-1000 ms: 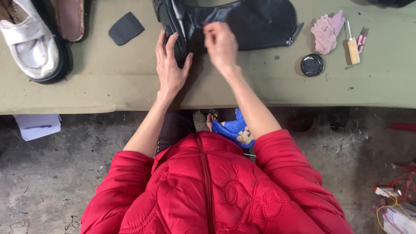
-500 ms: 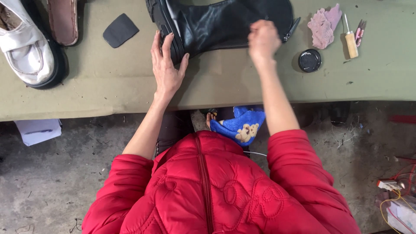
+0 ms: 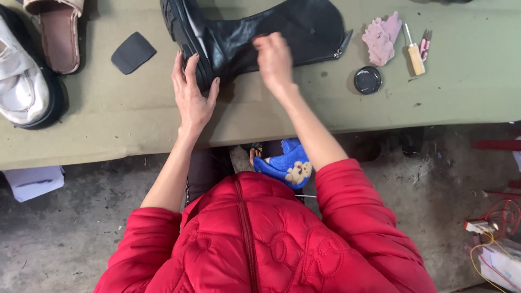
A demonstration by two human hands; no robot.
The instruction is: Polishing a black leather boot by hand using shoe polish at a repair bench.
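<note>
My left hand (image 3: pixel 192 95) lies flat, fingers spread, against the black boot's (image 3: pixel 260 35) sole near the tabletop's (image 3: pixel 108 125) far edge, my blurred right hand (image 3: pixel 273 59) pressing its shaft, grip unclear.

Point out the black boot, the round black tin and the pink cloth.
black boot (image 3: pixel 304 27), head view, on the leather shaft.
round black tin (image 3: pixel 368 80), head view, on the middle of its lid.
pink cloth (image 3: pixel 381 38), head view, on its crumpled middle.
</note>
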